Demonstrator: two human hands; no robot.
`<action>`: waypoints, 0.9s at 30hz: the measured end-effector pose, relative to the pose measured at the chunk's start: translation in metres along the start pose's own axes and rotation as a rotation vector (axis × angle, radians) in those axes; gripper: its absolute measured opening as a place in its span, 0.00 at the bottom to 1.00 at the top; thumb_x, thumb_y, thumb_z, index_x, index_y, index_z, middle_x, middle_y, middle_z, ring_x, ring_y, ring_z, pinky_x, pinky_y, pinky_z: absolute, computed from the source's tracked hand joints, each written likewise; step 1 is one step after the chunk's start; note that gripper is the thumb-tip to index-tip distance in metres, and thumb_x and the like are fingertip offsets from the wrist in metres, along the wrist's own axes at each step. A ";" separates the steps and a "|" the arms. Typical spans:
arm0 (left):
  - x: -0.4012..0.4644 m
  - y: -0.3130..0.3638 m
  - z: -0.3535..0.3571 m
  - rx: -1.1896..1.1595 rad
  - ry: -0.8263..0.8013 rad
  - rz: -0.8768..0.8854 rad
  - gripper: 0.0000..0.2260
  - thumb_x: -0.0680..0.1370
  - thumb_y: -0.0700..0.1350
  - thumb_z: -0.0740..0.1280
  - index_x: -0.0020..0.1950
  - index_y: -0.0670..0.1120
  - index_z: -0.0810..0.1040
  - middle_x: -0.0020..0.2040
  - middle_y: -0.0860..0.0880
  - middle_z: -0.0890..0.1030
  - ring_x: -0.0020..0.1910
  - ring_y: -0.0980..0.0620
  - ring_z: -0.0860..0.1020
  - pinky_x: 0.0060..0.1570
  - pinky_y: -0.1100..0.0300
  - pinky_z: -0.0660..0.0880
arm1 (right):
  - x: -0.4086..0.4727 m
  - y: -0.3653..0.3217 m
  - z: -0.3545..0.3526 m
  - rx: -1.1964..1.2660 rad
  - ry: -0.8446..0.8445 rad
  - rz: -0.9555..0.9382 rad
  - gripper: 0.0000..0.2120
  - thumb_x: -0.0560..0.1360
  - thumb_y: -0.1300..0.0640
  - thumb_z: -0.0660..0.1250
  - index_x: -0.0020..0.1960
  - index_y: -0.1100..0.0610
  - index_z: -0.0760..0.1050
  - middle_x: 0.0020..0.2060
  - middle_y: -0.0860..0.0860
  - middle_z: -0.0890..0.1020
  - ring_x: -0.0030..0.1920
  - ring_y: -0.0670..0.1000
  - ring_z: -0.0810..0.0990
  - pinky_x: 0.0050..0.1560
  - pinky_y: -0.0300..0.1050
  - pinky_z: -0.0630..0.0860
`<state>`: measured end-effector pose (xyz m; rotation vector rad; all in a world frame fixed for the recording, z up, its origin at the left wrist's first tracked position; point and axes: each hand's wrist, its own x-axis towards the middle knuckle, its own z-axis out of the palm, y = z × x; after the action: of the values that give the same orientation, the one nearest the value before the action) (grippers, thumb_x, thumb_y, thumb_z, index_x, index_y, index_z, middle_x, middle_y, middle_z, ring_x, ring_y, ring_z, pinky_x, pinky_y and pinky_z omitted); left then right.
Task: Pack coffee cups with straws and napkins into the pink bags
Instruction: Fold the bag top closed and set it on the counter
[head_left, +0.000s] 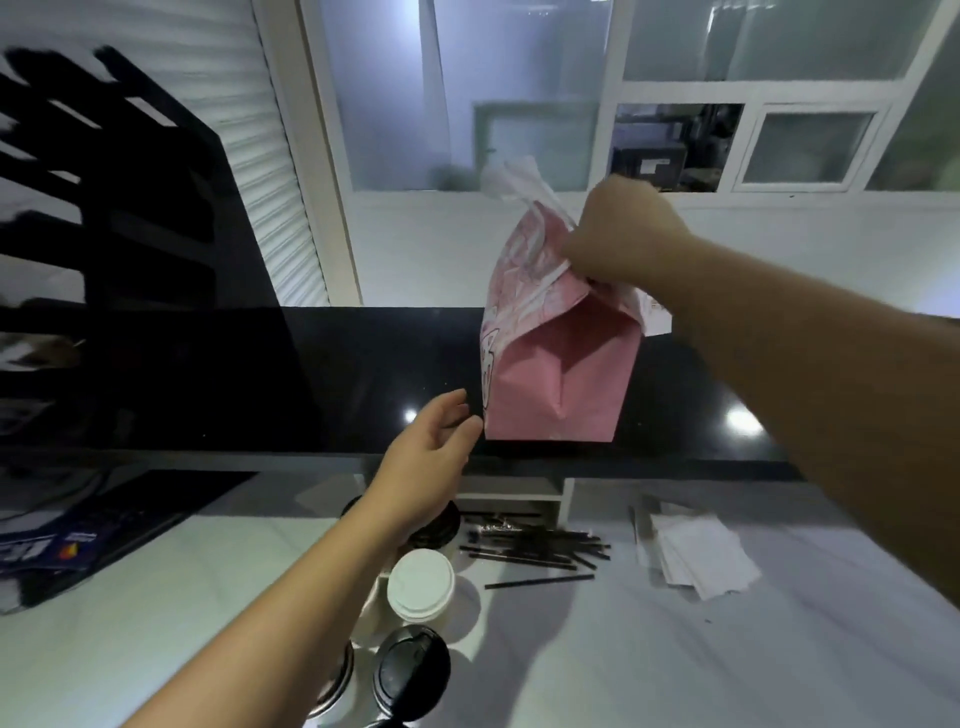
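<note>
Pink bag (563, 374), creased paper, gripped by right hand (618, 231).

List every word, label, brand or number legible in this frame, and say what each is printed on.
None can be read with confidence.
pink bag: white and dark printed graphics on its left face, too distorted to read.
dark printed sheet at the left edge: large pale letters and a small coloured logo, blurred.
label on the dark box behind the window: too small.
</note>
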<state>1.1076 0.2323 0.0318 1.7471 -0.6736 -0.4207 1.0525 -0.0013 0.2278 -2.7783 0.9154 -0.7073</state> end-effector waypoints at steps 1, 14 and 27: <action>0.008 -0.002 -0.004 0.026 -0.004 -0.010 0.36 0.70 0.71 0.66 0.77 0.60 0.72 0.69 0.62 0.78 0.64 0.63 0.79 0.66 0.52 0.78 | 0.009 -0.006 0.011 0.022 0.024 0.005 0.21 0.78 0.46 0.67 0.33 0.56 0.66 0.29 0.52 0.71 0.32 0.55 0.73 0.27 0.43 0.64; 0.097 -0.040 -0.025 0.099 0.092 -0.140 0.17 0.82 0.55 0.64 0.71 0.65 0.71 0.53 0.73 0.76 0.47 0.77 0.74 0.46 0.72 0.66 | 0.072 -0.071 0.125 0.182 0.017 0.040 0.02 0.78 0.58 0.65 0.46 0.54 0.73 0.36 0.50 0.74 0.41 0.55 0.77 0.40 0.46 0.73; 0.099 -0.048 -0.023 0.132 0.098 -0.187 0.23 0.81 0.51 0.66 0.47 0.84 0.68 0.43 0.81 0.77 0.44 0.79 0.76 0.45 0.70 0.68 | 0.075 -0.073 0.115 0.226 -0.098 -0.027 0.09 0.76 0.53 0.67 0.50 0.59 0.75 0.42 0.53 0.79 0.44 0.56 0.80 0.40 0.46 0.74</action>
<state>1.2083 0.1948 -0.0022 1.9517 -0.4790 -0.4229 1.1982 0.0109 0.1747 -2.6048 0.7317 -0.6290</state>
